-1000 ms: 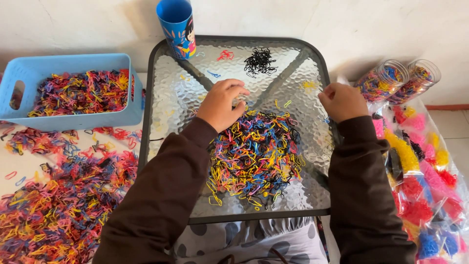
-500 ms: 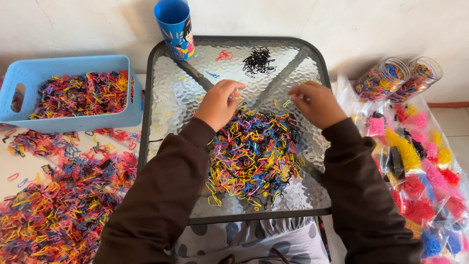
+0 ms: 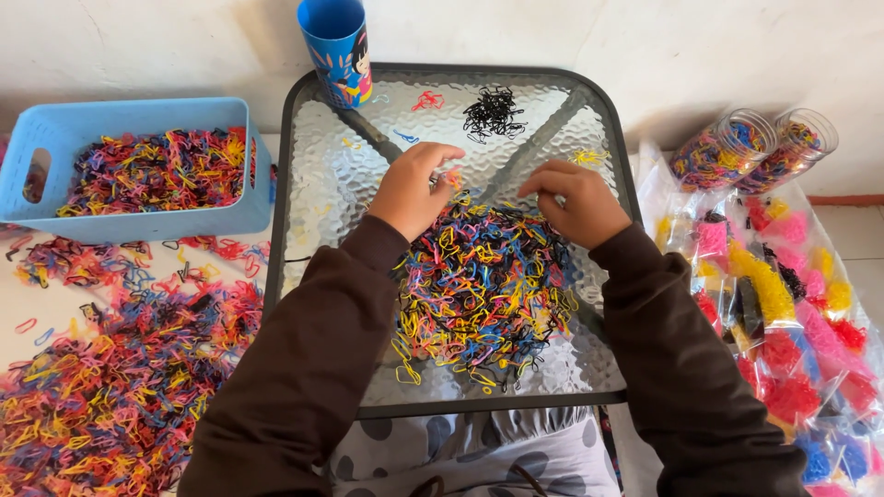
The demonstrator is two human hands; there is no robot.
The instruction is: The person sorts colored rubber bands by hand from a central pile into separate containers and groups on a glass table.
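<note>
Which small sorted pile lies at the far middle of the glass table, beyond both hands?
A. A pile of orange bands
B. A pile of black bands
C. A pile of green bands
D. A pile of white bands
B. The black bands sit gathered in a clump on the glass table, beyond the left hand and the right hand, apart from the mixed pile below them.

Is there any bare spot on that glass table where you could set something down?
Bare glass lies along the table's left edge, between the blue cup and the left hand. The mixed band pile crowds the middle, and the black bands sit at the far side.
</note>
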